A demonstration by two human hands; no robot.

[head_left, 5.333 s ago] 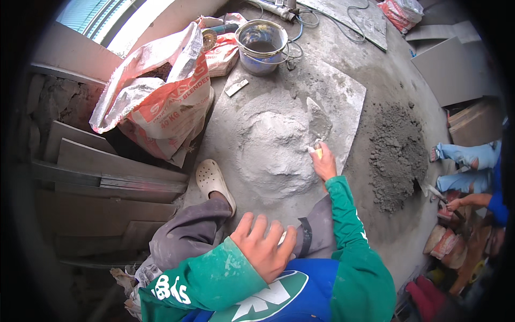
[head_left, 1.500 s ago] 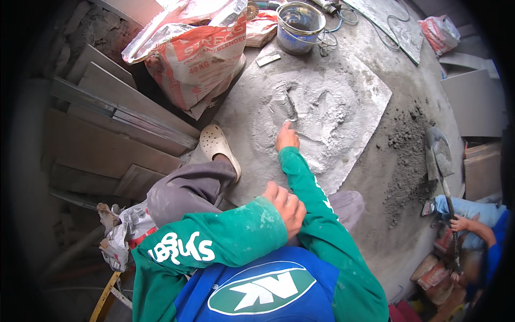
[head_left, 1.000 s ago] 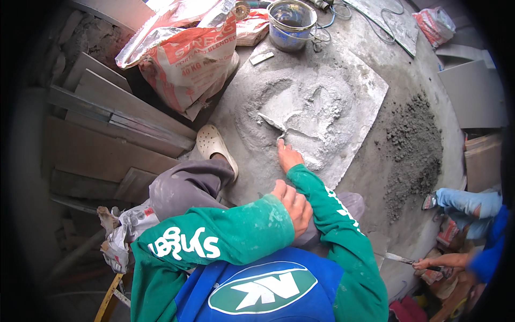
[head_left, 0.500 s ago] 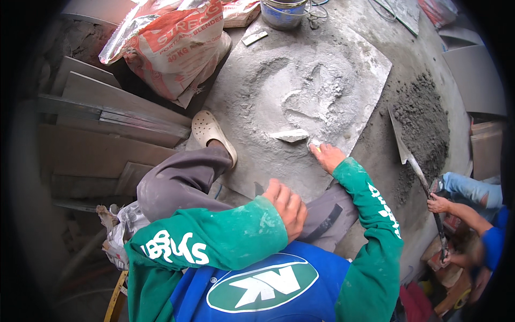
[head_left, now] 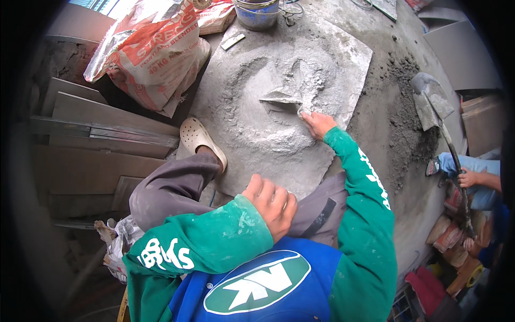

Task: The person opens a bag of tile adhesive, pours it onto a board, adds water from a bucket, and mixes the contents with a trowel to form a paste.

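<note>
While right hand (head_left: 319,125) grips pointed trowel (head_left: 281,97) | powder (head_left: 284,138): grey, ridged, grainy

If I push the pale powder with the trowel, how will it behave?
The pale powder probably shifts loosely, since its ridges look crumbly. It may hold shallow shapes, as the curved hollow near the trowel has raised edges.

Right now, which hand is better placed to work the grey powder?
Likely the right: the right hand grips the trowel at the grey powder; the left hand sits farther back, no tool visible.
</note>
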